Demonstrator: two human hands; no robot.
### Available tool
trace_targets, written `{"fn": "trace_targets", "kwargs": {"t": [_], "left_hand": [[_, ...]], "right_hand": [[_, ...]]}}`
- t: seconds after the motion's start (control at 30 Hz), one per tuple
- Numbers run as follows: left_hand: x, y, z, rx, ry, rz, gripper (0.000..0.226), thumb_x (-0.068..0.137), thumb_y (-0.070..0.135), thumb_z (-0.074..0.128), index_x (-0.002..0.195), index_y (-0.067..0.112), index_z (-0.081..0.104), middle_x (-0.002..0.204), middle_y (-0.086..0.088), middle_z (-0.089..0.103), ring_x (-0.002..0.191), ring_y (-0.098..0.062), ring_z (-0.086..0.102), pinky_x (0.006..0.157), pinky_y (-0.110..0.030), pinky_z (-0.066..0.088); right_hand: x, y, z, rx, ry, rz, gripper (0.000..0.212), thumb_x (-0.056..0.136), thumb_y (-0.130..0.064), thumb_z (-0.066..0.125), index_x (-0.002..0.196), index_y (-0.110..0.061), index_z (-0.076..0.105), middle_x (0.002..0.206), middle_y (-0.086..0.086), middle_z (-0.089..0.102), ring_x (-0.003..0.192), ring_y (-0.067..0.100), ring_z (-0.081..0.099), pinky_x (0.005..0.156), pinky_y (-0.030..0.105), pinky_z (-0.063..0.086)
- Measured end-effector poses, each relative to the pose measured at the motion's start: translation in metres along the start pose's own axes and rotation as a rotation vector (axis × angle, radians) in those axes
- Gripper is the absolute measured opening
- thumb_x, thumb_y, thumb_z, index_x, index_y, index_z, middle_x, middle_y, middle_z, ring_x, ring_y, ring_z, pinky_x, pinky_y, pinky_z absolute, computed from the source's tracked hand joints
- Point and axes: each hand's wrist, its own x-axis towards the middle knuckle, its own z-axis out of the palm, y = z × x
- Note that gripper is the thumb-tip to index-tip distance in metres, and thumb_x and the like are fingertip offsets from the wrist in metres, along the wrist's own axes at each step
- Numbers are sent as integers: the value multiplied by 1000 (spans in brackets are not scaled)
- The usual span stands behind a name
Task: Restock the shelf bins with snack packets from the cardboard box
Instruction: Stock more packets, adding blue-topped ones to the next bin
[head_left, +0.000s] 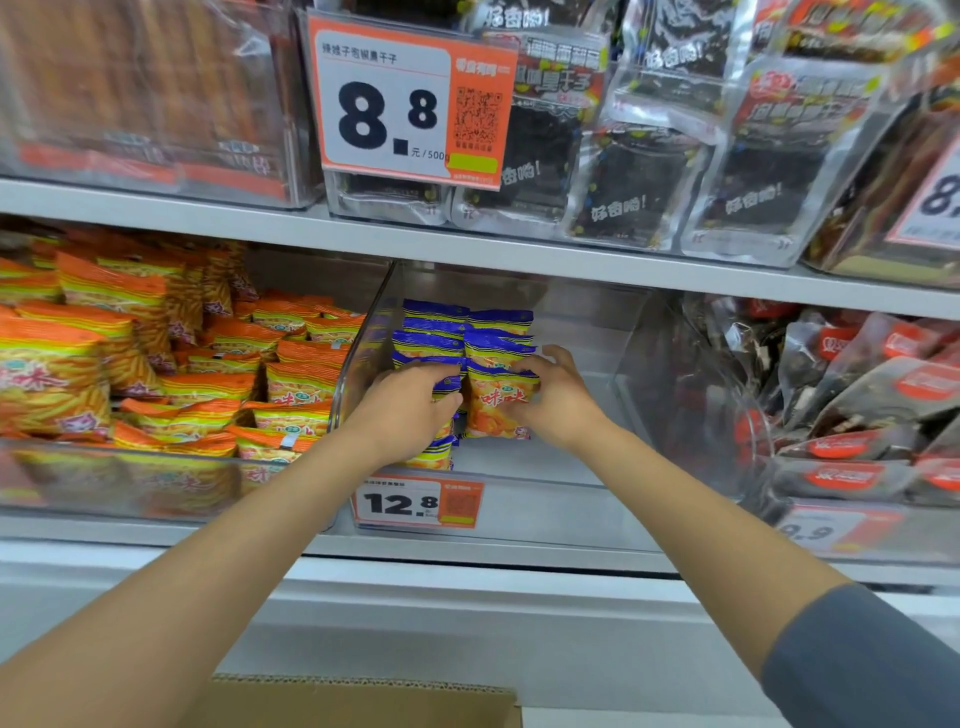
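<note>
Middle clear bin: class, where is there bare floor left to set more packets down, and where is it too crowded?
Free: the floor of the clear bin between the blue-topped packets and its right wall, and a narrow strip in front, behind the 12.8 price tag. Crowded: its left side, where the left hand and right hand grip the stack.

Upper shelf (467, 241), grey board: upper bins (293, 130) of clear plastic stand side by side, price card 8.8 (410, 104) on one front. Lower shelf (467, 553): three clear bins abutting. Left bin (130, 488) holds orange packets (291, 384), middle bin (571, 504) blue packets (498, 332), right bin (748, 415) dark packets (857, 395).
</note>
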Motion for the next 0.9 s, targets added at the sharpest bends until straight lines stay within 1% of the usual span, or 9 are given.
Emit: {"fn": "trace_targets", "kwargs": {"t": [0.17,0.3,0.4,0.47,0.53,0.63,0.73,0.83,0.9], "left_hand": [[0,0,-1,-24,15,-2,45,99,32,52,142,21,47,140,-1,54,126,-22,51,103,-36,45],[-2,5,-3,-91,54,-32,43,100,31,49,142,23,48,129,-1,61,93,-24,66,66,-26,51],[-7,10,-8,-109,114,-2,38,100,33,50,136,22,55,125,-3,65,91,-21,64,74,-31,51],[-15,16,-13,-142,156,38,34,99,29,53,131,20,59,124,1,65,97,-19,63,76,-25,48],[-28,25,-21,-207,194,91,28,96,24,58,123,18,64,117,4,66,102,-10,61,83,-20,46],[-62,32,-32,-285,222,137,11,92,19,65,102,21,68,92,9,67,78,-5,59,70,-16,47],[-109,23,-36,-329,181,133,6,89,14,67,88,20,66,77,8,63,65,-8,53,60,-19,44],[-162,-7,-28,-310,48,78,3,89,16,67,88,18,67,72,11,58,61,-3,49,58,-20,38],[-195,-36,-18,-288,-60,-2,3,89,18,68,88,21,66,75,10,59,64,-4,52,60,-23,40]], "right_hand": [[-2,-1,-2,89,20,2,67,81,-23,77,141,-25,46,159,2,12,140,13,32,89,9,30],[-6,-1,-8,40,34,-14,67,81,-27,77,141,-27,46,160,4,13,147,17,19,102,18,30],[-16,-3,-19,-5,75,-54,59,81,-28,75,135,-23,53,155,8,27,146,19,21,109,26,31],[-29,-8,-29,-36,130,-99,47,80,-28,75,124,-19,62,140,7,46,132,18,40,101,25,38],[-50,-17,-40,-51,202,-135,30,79,-23,76,107,-17,68,112,1,58,100,12,53,86,25,42],[-94,-39,-45,-29,299,-194,13,76,-13,75,86,-14,67,83,-4,56,73,8,49,73,27,44],[-147,-63,-29,18,258,-196,15,75,-9,74,81,-18,64,73,-9,54,65,5,49,67,24,42],[-196,-74,8,17,101,-156,14,76,-10,71,86,-18,65,79,-6,59,68,16,55,70,28,46],[-222,-74,35,16,-16,-110,12,80,-11,68,89,-20,65,86,-4,61,71,15,55,71,27,46]]}}
